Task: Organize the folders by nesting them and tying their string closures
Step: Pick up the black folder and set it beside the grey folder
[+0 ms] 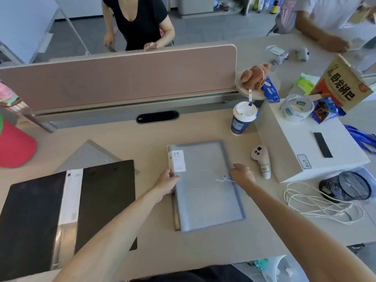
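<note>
A translucent grey-blue folder [205, 186], flat and rectangular, lay near the middle of the desk [150, 135], its long axis running from the near edge toward the far divider, the white "20" label [176, 161] at its far left corner. The left hand [165, 185] gripped the folder's left edge just below the label. The right hand [242, 175] pinched the thin white string [223, 180] beside the round button [224, 176] at the right edge. A matte black folder [30, 220] lay open toward the desk's left edge, a grey folder [89, 155] partly beneath it.
</note>
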Tool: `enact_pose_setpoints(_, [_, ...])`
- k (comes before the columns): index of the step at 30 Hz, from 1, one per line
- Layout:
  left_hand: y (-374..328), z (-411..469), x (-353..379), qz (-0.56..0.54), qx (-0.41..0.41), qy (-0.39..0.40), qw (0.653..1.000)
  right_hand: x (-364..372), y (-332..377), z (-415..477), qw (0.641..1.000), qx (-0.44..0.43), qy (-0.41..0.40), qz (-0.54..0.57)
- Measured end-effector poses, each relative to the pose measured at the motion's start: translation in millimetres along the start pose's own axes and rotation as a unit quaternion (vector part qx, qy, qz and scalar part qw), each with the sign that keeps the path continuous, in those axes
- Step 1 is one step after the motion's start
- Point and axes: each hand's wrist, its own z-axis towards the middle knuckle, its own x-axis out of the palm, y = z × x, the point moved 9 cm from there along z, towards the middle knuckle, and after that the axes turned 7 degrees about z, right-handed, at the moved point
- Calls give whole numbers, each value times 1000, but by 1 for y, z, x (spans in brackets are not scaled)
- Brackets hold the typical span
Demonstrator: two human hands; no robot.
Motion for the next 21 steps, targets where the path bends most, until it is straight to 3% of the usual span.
enact_pose_setpoints(3, [-4,-5,-4,1,21,-14,1000,6,14,-2,986,-54,-3,-156])
enact_pose_setpoints(5, [-3,-7,-9,12,34,-21,999,18,29,-6,974,-116,-3,-195])
enact_pose_setpoints(11, [25,-24,-49,86,25,-44,995,89,93,-39,950,-253,50,-178])
enact_pose_setpoints(17, [85,-60,-124,93,2,-83,992,197,117,-89,933,-274,172,-159])
enact_pose_setpoints(21, [134,-78,-176,71,-15,-126,989,255,127,-123,922,-290,206,-155])
